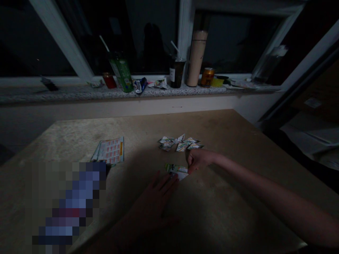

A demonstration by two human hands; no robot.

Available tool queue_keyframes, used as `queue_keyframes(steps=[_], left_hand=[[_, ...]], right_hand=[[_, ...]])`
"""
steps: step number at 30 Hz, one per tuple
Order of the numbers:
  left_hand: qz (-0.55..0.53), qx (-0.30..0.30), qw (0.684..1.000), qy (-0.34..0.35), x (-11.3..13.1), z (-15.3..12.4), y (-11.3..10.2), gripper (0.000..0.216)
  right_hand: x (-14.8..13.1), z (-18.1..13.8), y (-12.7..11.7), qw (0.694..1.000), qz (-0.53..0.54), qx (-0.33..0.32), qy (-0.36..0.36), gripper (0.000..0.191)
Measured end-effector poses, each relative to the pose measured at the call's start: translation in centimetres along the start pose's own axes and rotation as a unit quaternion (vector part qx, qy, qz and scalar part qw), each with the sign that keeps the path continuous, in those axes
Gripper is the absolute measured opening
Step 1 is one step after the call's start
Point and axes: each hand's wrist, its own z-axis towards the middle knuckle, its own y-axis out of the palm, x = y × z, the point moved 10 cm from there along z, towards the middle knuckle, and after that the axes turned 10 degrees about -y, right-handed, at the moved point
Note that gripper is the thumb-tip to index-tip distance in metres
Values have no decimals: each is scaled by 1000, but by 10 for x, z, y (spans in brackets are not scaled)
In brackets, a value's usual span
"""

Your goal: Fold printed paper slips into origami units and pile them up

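Note:
In the head view a small printed piece of paper [182,174], green and white with a folded edge, lies on the table. My left hand [159,194] rests flat with fingers stretched out, their tips pressing on the paper's near left part. The fingers of my right hand [197,158] are closed in a pinch at the paper's right end. Just beyond it sits a group of several folded paper pieces [181,143], pointed and printed. Dim light and shadow hide fine detail.
A stack of printed leaflets [112,150] lies left on the table [225,130]. Beside it a pixelated blue shape [79,197] cannot be made out. The windowsill [153,94] beyond holds a green bottle [123,74], a drink cup [177,74], a tall tumbler [196,60] and an orange can [207,77].

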Motion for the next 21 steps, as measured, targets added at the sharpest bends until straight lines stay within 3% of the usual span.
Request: queue_keyframes(steps=[5,9,14,21], left_hand=[[-4,0,1000,28,-4,-2,-8,70],[28,13,1000,3,-7,-2,-10,58],[46,35,998,-5,-1,-2,-9,56],[29,20,999,-21,0,-4,-1,59]], right_hand=[[0,2,1,1000,-3,-8,-2,26],[0,4,1,1000,-6,-7,-9,25],[-2,4,0,1000,-6,-8,-18,25],[-4,2,-1,999,-10,6,-34,25]])
